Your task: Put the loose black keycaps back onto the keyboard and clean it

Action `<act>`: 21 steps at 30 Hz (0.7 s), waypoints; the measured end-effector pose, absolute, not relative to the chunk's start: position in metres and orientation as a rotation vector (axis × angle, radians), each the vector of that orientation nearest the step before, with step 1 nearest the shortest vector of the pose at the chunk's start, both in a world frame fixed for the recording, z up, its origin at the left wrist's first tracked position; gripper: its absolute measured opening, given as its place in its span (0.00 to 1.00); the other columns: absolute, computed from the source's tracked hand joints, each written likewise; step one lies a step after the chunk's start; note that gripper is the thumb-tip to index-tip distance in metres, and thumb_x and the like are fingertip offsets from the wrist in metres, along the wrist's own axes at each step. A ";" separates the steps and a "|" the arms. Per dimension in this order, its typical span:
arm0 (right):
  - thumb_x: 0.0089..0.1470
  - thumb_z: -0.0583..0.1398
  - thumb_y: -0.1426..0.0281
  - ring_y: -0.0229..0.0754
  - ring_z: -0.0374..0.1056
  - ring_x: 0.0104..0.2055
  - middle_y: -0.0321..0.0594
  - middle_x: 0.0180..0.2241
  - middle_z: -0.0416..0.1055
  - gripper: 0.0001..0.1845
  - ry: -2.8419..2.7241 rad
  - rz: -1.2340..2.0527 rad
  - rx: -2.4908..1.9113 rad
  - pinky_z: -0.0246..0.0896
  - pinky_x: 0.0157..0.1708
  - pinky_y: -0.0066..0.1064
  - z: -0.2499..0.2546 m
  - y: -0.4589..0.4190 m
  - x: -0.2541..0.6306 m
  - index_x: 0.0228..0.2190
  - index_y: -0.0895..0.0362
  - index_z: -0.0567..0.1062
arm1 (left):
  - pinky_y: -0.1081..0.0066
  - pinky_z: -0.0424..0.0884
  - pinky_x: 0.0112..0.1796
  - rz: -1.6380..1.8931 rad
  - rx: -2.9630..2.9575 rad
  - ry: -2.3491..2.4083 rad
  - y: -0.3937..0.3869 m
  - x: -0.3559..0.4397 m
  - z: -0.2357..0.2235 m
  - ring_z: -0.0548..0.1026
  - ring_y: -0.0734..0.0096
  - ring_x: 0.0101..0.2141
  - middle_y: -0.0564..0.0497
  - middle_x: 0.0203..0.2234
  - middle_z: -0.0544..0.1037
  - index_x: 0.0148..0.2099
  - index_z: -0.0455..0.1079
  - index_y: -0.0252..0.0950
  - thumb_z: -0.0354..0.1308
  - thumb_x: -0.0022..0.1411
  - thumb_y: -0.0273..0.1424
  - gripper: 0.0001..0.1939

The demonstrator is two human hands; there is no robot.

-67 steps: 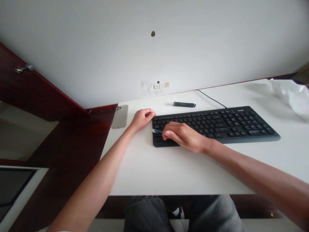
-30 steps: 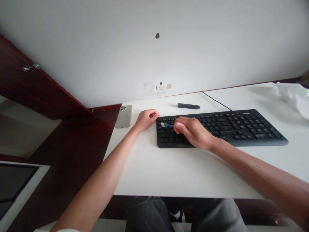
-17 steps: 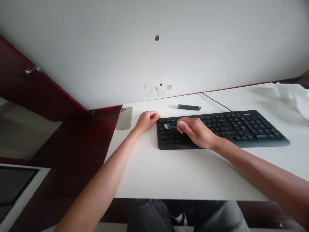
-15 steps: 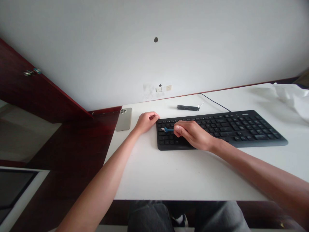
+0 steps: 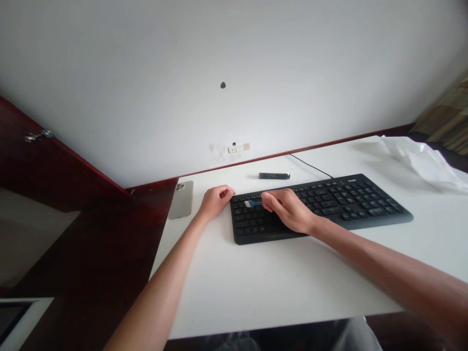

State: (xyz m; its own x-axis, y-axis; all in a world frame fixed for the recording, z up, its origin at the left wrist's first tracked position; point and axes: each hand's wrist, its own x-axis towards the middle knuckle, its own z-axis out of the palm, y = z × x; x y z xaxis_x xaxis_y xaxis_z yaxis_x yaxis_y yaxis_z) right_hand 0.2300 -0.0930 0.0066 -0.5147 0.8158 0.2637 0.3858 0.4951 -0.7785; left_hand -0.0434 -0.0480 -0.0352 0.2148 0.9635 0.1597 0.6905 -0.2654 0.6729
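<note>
A black keyboard (image 5: 329, 201) lies on the white table (image 5: 234, 287), slightly angled. In my right hand (image 5: 288, 208) is a small blue brush (image 5: 256, 204), gripped in closed fingers. Its pale bristles (image 5: 247, 204) point left, over the keys at the keyboard's upper left. Part of the brush handle is hidden inside the hand. Resting on the table, my left hand (image 5: 215, 201) has its fingers curled, their tips against the keyboard's far left corner.
Left of my left hand lies a phone (image 5: 182, 201), camera side up. Behind the keyboard are a small black packet (image 5: 274, 176) and the keyboard's cable (image 5: 310, 165). Crumpled white plastic (image 5: 420, 161) lies at the far right. Wall sockets (image 5: 239, 147) sit beyond the back edge.
The whole view has shifted, so the table appears lower and farther left. My right hand has moved the brush slightly toward the keyboard's back rows. My left hand stays at the corner.
</note>
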 end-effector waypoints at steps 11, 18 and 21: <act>0.70 0.50 0.54 0.39 0.64 0.30 0.37 0.28 0.72 0.26 -2.428 1.040 -0.842 0.58 0.36 0.33 0.062 -0.062 0.211 0.29 0.56 0.74 | 0.69 0.68 0.37 0.790 2.063 1.533 -0.046 -0.045 -0.036 0.78 0.65 0.34 0.52 0.34 0.84 0.40 0.81 0.41 0.54 0.68 0.37 0.15; 0.59 0.58 0.70 0.41 0.71 0.28 0.42 0.34 0.80 0.16 -2.780 0.690 -1.233 0.58 0.26 0.32 0.115 -0.028 0.225 0.43 0.49 0.84 | 0.68 0.71 0.39 0.793 2.072 1.502 -0.049 -0.045 -0.032 0.78 0.65 0.34 0.52 0.36 0.85 0.40 0.81 0.41 0.54 0.68 0.37 0.14; 0.56 0.60 0.73 0.43 0.74 0.30 0.41 0.35 0.81 0.23 -2.762 0.641 -1.345 0.60 0.27 0.32 0.111 -0.026 0.239 0.51 0.48 0.82 | 0.68 0.71 0.41 0.811 2.063 1.473 -0.048 -0.046 -0.034 0.79 0.65 0.36 0.51 0.39 0.85 0.39 0.81 0.41 0.54 0.69 0.38 0.14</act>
